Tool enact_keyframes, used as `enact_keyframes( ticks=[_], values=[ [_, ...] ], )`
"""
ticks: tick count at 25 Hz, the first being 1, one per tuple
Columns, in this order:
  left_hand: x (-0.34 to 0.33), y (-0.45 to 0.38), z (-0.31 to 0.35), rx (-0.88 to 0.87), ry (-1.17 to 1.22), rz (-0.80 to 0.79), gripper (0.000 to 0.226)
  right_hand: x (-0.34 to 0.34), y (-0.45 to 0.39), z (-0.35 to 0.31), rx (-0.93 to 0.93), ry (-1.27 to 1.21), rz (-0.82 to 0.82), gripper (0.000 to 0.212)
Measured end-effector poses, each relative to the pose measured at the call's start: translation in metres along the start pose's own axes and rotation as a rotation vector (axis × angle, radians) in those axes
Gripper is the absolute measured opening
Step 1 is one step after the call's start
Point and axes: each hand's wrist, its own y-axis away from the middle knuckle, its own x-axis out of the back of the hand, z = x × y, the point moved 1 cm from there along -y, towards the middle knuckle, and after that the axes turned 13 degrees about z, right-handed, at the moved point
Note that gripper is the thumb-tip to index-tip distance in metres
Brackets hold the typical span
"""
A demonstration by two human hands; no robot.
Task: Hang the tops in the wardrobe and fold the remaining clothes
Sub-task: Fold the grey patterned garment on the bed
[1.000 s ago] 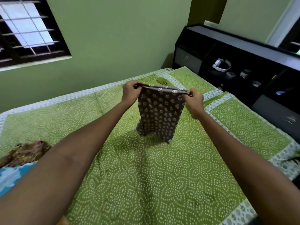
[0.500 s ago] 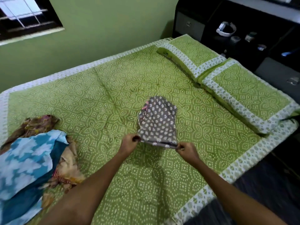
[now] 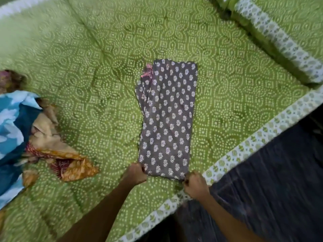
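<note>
Your left hand (image 3: 135, 173) gripped the near left corner of the garment (image 3: 167, 117), fingers curled round the cloth. Your right hand (image 3: 195, 185) pinched the near right corner in the same way, knuckles up, at the bed's near edge. Both hands were closed on the fabric, and the near hem ran straight between them.

The garment was grey with small white flower prints. It lay flat on the bed (image 3: 104, 84) as a long narrow strip, folded lengthwise, stretching away from you toward the middle of the bed. Its far end was squared off, and a bit of pink lining (image 3: 148, 71) showed at the far left corner. The left side had a few loose ripples; the right side ran straight.

The bed wore a green sheet with white dotted patterns and a white printed border (image 3: 244, 145) along the near edge. A pillow (image 3: 279, 32) in matching cloth sat at the far right, well apart from the garment.

At the left edge lay a pile of clothes (image 3: 35, 133): a blue and white piece on the outside, a tan and orange one beside it with some red print, and a brownish one further back. The pile was well apart from the garment. The view was blurred toward the edges, so finer detail there could not be told.
</note>
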Motion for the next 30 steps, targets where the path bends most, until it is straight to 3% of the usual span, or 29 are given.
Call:
enact_keyframes(
  ticks=[3,5,7,11,22,27,30],
  values=[
    [-0.008,-0.036,0.032,-0.223,-0.213,0.320,0.038,-0.020,-0.030,0.002,0.071,-0.174,0.293,0.017],
    [-0.021,-0.073,0.048,-0.385,-0.210,0.485,0.047,-0.036,-0.066,0.002,0.087,-0.179,0.248,0.037],
    [-0.041,-0.100,0.051,-0.458,-0.186,0.420,0.059,-0.059,-0.095,0.004,0.193,-0.054,0.202,0.051],
    [-0.078,-0.118,0.041,-0.466,-0.205,0.424,0.076,-0.081,-0.139,0.022,0.224,0.068,0.161,0.071],
    [-0.099,-0.132,0.029,-0.482,-0.224,0.495,0.082,-0.053,-0.276,0.046,0.143,0.125,0.293,0.075],
    [-0.104,-0.133,0.030,-0.490,-0.226,0.551,0.082,-0.050,-0.266,0.005,-0.059,0.182,0.307,0.059],
    [-0.102,-0.131,0.029,-0.500,-0.174,0.504,0.081,-0.058,-0.256,-0.027,-0.259,0.060,0.340,0.053]
  ],
)
